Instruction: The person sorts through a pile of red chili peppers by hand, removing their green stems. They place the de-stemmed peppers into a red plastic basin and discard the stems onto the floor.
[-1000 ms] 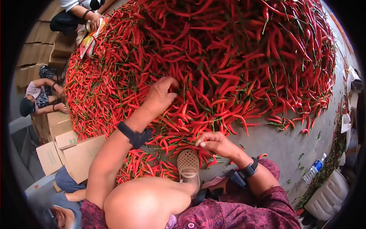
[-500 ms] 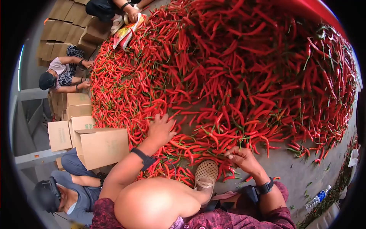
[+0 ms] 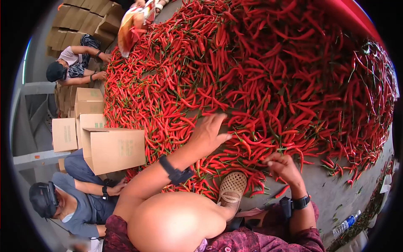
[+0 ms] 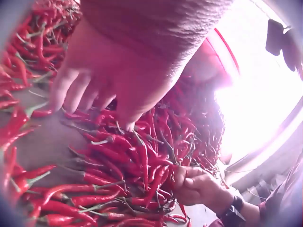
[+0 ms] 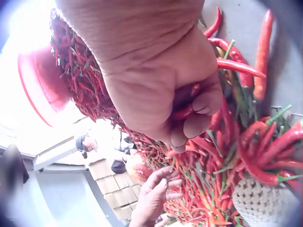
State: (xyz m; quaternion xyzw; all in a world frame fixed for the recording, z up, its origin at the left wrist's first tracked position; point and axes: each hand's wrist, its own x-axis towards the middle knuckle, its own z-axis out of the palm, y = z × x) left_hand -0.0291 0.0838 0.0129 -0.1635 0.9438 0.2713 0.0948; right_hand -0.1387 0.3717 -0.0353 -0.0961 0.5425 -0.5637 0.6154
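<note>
From the loose left grip (image 3: pixel 208 133), the right grip (image 3: pixel 284 168) lies at four o'clock, grasping chillies (image 5: pixel 184 112); gentle picking should avoid bruises.

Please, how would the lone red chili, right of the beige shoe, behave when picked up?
The red chili is slim, so probably light. Its shiny skin may feel slippery. Its rounded body could roll on the floor.

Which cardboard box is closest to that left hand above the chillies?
The largest-looking box in the head view. Its right side reaches closest to the left hand; the other boxes sit farther from it.
</note>
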